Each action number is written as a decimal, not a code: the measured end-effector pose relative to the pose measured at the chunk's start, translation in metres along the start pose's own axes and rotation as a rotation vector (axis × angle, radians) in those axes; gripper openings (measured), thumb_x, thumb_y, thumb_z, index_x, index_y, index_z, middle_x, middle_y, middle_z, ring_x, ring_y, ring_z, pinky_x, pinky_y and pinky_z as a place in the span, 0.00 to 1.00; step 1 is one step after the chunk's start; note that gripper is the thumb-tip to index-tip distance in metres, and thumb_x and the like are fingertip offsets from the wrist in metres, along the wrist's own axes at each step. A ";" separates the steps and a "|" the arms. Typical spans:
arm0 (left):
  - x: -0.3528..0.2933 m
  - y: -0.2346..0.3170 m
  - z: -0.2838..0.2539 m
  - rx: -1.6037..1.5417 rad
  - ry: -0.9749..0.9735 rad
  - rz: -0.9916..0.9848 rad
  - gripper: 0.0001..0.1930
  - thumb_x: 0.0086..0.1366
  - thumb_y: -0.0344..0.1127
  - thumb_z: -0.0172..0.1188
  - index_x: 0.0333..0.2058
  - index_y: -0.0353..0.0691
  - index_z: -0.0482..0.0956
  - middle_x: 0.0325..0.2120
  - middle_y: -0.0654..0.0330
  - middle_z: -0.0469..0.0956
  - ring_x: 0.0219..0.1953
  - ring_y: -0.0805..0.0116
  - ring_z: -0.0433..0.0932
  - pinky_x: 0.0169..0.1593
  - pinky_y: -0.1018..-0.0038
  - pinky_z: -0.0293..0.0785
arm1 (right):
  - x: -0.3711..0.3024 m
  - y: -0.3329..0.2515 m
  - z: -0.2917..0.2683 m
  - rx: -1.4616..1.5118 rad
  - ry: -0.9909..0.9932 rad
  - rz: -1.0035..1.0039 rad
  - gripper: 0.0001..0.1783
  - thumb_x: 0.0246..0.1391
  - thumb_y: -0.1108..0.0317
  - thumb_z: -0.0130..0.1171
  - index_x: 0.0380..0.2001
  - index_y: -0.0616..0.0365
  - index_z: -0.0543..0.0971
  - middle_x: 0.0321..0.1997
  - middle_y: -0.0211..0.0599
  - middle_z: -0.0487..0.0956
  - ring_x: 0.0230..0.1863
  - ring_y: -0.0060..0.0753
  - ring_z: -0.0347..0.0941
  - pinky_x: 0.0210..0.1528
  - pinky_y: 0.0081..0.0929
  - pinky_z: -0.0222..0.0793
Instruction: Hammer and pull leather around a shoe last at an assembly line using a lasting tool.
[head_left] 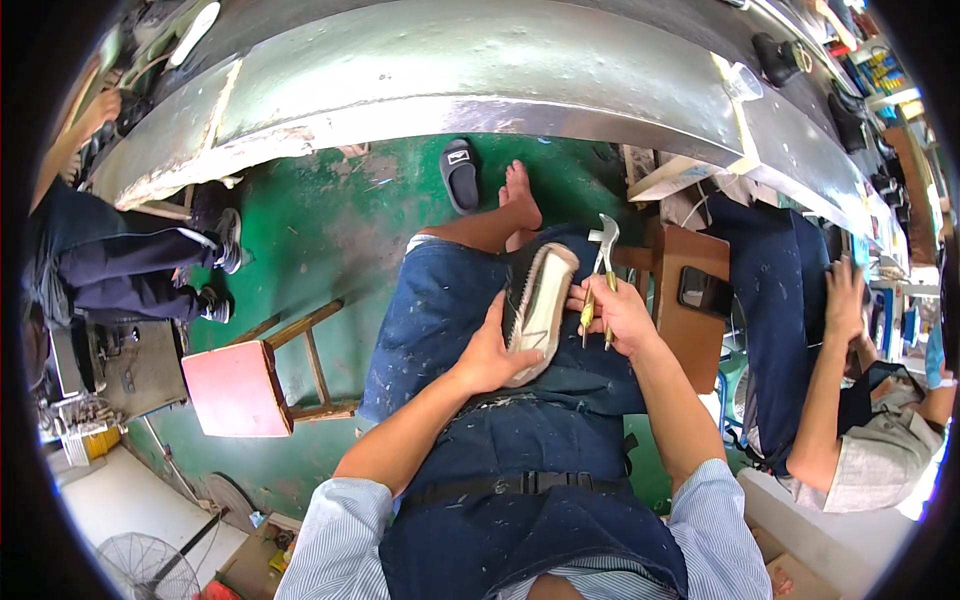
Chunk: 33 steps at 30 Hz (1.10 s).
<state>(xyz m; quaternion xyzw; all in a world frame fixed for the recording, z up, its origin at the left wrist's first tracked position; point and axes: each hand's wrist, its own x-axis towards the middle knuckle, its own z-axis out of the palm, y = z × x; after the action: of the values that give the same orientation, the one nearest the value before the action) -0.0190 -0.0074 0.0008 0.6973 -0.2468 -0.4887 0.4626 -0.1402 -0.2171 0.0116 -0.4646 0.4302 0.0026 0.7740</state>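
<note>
Lengthwise, the pale-soled shoe slants away and slightly right.

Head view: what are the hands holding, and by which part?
Left hand: a shoe, pale underside up, held at its near end and left side. Right hand: pincers, held by the handles.

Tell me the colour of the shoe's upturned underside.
The shoe's underside is off-white to cream; it shows best in the head view.

a shoe workshop: long metal-clad bench, pincers, unfinished shoe, scuffed green floor
</note>
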 end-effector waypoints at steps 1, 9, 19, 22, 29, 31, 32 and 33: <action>0.012 -0.034 0.012 -0.334 -0.002 0.118 0.54 0.53 0.34 0.73 0.69 0.30 0.43 0.61 0.46 0.64 0.64 0.58 0.63 0.67 0.69 0.56 | -0.004 -0.005 0.008 -0.009 -0.019 -0.001 0.17 0.67 0.57 0.51 0.49 0.60 0.72 0.39 0.37 0.80 0.37 0.30 0.79 0.33 0.31 0.79; 0.005 -0.039 0.012 -0.304 0.026 0.028 0.56 0.54 0.34 0.73 0.69 0.28 0.37 0.63 0.46 0.60 0.66 0.60 0.60 0.68 0.70 0.54 | -0.083 -0.024 0.009 -0.866 -0.285 -0.116 0.26 0.60 0.67 0.56 0.60 0.62 0.67 0.43 0.43 0.79 0.41 0.41 0.77 0.44 0.31 0.72; 0.007 -0.044 0.022 -0.015 0.018 -0.010 0.62 0.55 0.45 0.72 0.67 0.21 0.29 0.70 0.34 0.40 0.73 0.49 0.42 0.72 0.69 0.44 | -0.083 -0.034 0.032 -1.865 -0.258 -0.408 0.27 0.53 0.68 0.56 0.55 0.70 0.70 0.46 0.55 0.79 0.46 0.58 0.76 0.52 0.45 0.72; 0.006 -0.040 0.028 0.074 0.018 -0.025 0.61 0.56 0.44 0.70 0.66 0.20 0.29 0.70 0.34 0.33 0.74 0.48 0.35 0.73 0.69 0.40 | -0.066 -0.069 0.059 -1.969 -0.411 -0.030 0.20 0.51 0.68 0.56 0.45 0.71 0.77 0.42 0.54 0.81 0.43 0.56 0.78 0.49 0.46 0.74; 0.001 -0.041 0.033 -0.021 -0.030 -0.108 0.59 0.58 0.45 0.68 0.66 0.19 0.29 0.69 0.32 0.38 0.73 0.46 0.41 0.72 0.69 0.43 | -0.039 -0.102 0.090 -1.497 -0.523 0.622 0.17 0.57 0.62 0.56 0.31 0.70 0.79 0.29 0.45 0.80 0.32 0.39 0.79 0.31 0.37 0.77; -0.003 -0.040 0.032 0.051 0.001 -0.113 0.59 0.58 0.44 0.68 0.67 0.20 0.30 0.68 0.33 0.43 0.72 0.48 0.46 0.72 0.69 0.46 | -0.037 -0.096 0.090 -1.478 -0.560 0.637 0.17 0.60 0.60 0.54 0.31 0.67 0.78 0.26 0.40 0.77 0.26 0.35 0.77 0.27 0.34 0.75; -0.005 -0.043 0.029 0.048 0.005 -0.115 0.59 0.58 0.44 0.68 0.67 0.20 0.30 0.68 0.33 0.43 0.72 0.48 0.46 0.72 0.69 0.46 | -0.039 -0.092 0.088 -1.516 -0.564 0.575 0.17 0.60 0.61 0.54 0.31 0.67 0.78 0.26 0.41 0.78 0.25 0.36 0.76 0.27 0.34 0.75; -0.006 -0.049 0.025 -0.040 -0.011 -0.099 0.58 0.58 0.43 0.68 0.67 0.20 0.30 0.68 0.33 0.45 0.71 0.49 0.49 0.71 0.69 0.48 | -0.042 -0.087 0.086 -1.552 -0.569 0.512 0.16 0.60 0.61 0.54 0.30 0.67 0.78 0.26 0.42 0.78 0.23 0.37 0.76 0.26 0.34 0.74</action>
<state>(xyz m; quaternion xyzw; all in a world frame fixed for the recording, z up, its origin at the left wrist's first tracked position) -0.0494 0.0097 -0.0427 0.6967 -0.2049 -0.5196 0.4502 -0.0742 -0.1878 0.1195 -0.7322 0.1880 0.5860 0.2917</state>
